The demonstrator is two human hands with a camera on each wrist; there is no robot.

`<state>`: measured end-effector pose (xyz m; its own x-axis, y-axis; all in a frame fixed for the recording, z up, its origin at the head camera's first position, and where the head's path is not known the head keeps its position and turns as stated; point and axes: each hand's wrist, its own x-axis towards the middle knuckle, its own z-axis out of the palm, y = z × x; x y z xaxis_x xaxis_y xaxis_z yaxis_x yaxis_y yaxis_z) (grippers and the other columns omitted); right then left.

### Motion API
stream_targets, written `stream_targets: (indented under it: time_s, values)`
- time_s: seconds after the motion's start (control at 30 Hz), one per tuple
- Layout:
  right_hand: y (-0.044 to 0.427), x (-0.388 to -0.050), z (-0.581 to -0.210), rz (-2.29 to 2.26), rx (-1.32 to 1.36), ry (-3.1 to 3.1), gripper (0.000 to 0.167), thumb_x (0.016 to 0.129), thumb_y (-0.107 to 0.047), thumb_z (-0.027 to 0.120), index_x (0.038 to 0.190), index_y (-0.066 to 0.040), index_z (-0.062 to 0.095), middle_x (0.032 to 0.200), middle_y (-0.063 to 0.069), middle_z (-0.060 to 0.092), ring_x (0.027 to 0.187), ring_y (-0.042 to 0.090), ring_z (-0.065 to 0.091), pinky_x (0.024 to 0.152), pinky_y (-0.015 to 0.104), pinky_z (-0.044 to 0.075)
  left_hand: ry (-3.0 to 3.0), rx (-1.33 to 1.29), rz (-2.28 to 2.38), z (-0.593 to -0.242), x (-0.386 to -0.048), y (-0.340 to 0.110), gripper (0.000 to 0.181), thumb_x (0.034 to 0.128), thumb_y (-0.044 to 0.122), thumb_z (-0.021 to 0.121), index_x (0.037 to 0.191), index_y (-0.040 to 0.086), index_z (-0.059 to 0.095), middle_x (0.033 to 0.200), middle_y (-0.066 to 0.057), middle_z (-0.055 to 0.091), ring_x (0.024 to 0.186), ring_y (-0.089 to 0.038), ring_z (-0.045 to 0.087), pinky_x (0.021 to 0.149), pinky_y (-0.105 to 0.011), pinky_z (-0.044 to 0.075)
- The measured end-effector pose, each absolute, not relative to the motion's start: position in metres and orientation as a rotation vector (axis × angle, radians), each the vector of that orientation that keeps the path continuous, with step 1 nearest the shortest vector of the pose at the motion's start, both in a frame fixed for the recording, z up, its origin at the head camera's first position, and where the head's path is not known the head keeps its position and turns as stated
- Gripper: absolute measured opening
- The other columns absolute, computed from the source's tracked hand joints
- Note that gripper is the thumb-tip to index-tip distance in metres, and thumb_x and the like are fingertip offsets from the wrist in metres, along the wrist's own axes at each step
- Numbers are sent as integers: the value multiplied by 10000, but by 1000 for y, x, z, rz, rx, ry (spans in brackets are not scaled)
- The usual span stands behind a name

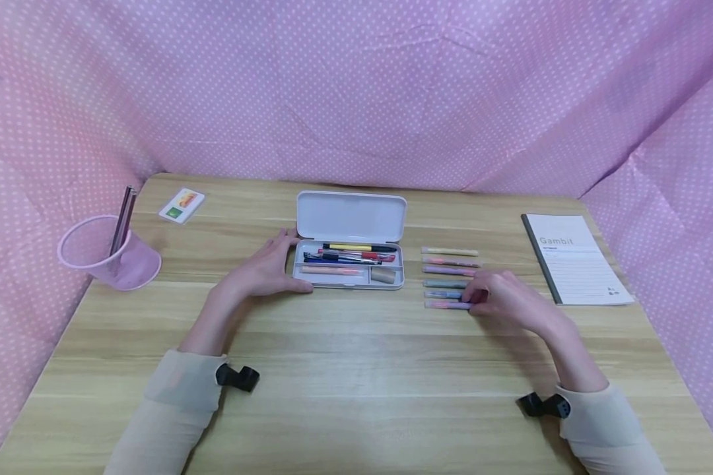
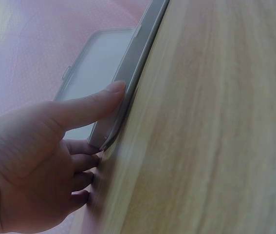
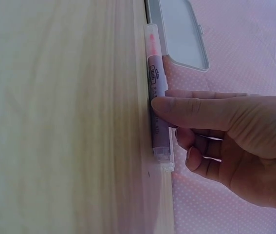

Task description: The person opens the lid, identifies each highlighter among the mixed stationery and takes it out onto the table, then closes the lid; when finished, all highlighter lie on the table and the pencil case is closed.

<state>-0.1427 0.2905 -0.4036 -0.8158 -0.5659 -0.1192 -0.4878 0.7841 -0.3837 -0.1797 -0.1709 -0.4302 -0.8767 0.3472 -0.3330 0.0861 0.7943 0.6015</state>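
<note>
A white pencil case [image 1: 350, 218] lies with its lid raised, holding several pens [image 1: 356, 255], a pale pinkish stick [image 1: 329, 270] and a small grey-brown block [image 1: 383, 274]. My left hand [image 1: 267, 267] grips its left end. In the left wrist view, the thumb [image 2: 111, 92] presses the case's front wall while the other fingers bend around the end. Several highlighters lie in a row to the right of the case. My right hand [image 1: 508, 297] pinches the nearest one, a purple-barrelled highlighter [image 3: 159, 131] with a pink tip under a clear cap, at the table surface.
At the left stands a pink cup [image 1: 136, 267] with dark pencils [image 1: 122, 224] in it. A small white card or packet [image 1: 181, 205] lies at the back left. On the right is a notebook [image 1: 582, 264]. Pink dotted cloth [image 1: 356, 92] surrounds the wooden table [image 1: 356, 382].
</note>
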Motion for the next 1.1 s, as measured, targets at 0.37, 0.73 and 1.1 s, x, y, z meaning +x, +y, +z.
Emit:
stream_targets:
  time_s: [0.37, 0.73, 1.1]
  values:
    - [290, -144, -402, -605, -778, 2715, 223, 779, -5, 855, 899, -168, 760, 881, -64, 736, 779, 21, 652, 693, 245, 590, 2548, 322, 826, -430, -180, -171, 1112, 782, 545, 843, 1610, 100, 248, 1742, -200, -8, 1594, -496, 8, 1284, -670, 94]
    - [288, -143, -400, -609, -782, 2750, 161, 813, -98, 859, 911, -179, 760, 882, -65, 731, 781, 19, 636, 693, 232, 571, 2553, 323, 819, -428, -180, -169, 1122, 781, 533, 849, 1615, 101, 236, 1740, -206, -6, 1595, -492, 21, 1285, -666, 102]
    - [240, -156, -398, -748, -842, 2845, 346, 859, -304, 840, 1160, -155, 758, 1092, -10, 763, 976, 155, 710, 870, 417, 601, 2569, 346, 824, -429, -179, -170, 1096, 787, 537, 842, 1596, 77, 263, 1741, -203, 33, 1599, -479, 36, 1283, -666, 126]
